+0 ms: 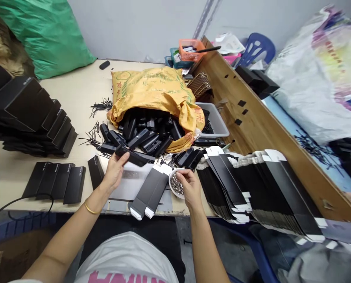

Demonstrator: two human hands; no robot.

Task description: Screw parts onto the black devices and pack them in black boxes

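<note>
My left hand (116, 168) grips a long black plastic device (137, 159), tilted above the worktable. My right hand (189, 185) is at a small round white bowl (172, 190) of shiny small metal parts (177, 184). Its thumb and fingers are pinched together over the bowl; what lies between the tips is hidden. Between both hands a flat unfolded black carton (152, 190) with white end flaps rests near the table edge. Behind my left hand, several similar black devices (141, 137) spill out of an open yellow woven sack (154, 88).
Black closed boxes (24, 104) are piled at the left, with a row of more boxes (59, 181) in front. Stacked flat cartons (261, 188) stand at the right beside a wooden partition (252, 125). A grey bin (219, 120) sits behind. Black cable ties (94, 135) lie loose.
</note>
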